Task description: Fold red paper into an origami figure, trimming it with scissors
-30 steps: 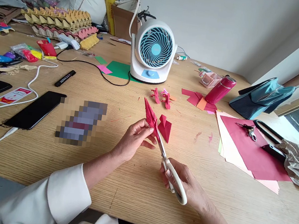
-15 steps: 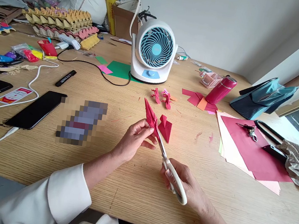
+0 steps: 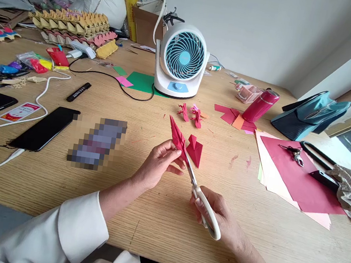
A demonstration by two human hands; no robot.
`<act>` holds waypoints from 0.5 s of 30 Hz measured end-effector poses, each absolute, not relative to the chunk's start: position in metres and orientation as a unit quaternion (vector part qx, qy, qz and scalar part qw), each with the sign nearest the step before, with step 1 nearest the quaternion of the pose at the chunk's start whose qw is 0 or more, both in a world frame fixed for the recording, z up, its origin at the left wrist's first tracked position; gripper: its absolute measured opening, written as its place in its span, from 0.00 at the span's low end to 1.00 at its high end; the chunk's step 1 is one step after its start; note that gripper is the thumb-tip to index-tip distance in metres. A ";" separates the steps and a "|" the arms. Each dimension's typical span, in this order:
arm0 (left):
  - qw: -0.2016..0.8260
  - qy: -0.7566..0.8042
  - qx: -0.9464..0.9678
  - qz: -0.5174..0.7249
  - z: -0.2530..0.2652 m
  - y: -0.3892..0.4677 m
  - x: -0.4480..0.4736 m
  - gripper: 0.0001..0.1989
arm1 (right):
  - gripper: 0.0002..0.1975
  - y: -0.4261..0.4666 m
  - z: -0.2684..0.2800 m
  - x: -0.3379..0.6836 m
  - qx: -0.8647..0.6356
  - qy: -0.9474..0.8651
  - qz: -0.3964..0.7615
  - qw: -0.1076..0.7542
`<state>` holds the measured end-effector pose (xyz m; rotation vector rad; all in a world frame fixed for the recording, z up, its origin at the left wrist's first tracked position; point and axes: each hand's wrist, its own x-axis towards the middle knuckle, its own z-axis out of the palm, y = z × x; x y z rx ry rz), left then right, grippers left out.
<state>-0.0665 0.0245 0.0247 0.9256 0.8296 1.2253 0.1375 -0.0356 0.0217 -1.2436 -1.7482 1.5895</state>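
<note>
Between thumb and fingers my left hand pinches a folded red paper piece, long and pointed, its tip toward the fan. My right hand is closed round the white handles of a pair of scissors. The blades run up against the lower end of the folded paper; whether they bite into it I cannot tell. Just right of the paper, a second folded red paper piece lies on the table. Farther back lie small red folded paper figures.
A white fan stands at the back. To the right are a red thermos, a teal bag and red paper sheets with keys on them. Phones, a white cable and egg cartons occupy the left.
Hardly anything differs. The whole view has shifted very slightly, while both hands, the folded paper and the scissors keep the same pose.
</note>
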 end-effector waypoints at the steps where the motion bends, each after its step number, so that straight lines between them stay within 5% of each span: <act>1: 0.643 0.363 0.406 0.538 0.025 0.025 -0.067 0.14 | 0.25 -0.035 0.021 0.138 -0.452 -0.637 0.578 0.235; 15: 0.643 0.367 0.407 0.535 0.026 0.023 -0.067 0.13 | 0.23 -0.036 0.017 0.138 -0.461 -0.640 0.566 0.239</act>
